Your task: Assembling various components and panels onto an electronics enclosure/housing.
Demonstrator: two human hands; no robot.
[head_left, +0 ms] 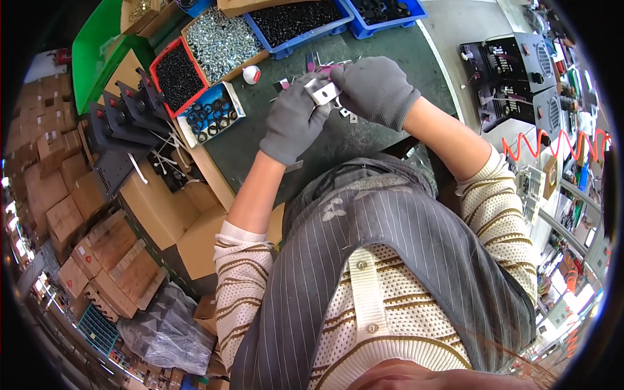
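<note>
Head: left hand grip closed on silvery bracket; right hand grip unclear; carton print illegible.

Brown cardboard boxes stand stacked along the left, with a bundle in grey plastic wrap near them. A green bin sits at upper left; black housings and a red coiled hose are at right.

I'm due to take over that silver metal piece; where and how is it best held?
The silver metal piece is probably best pinched by its lower edge, from the near right: the left hand covers its left side, the right hand its upper right, leaving the flat, holed face exposed.
</note>
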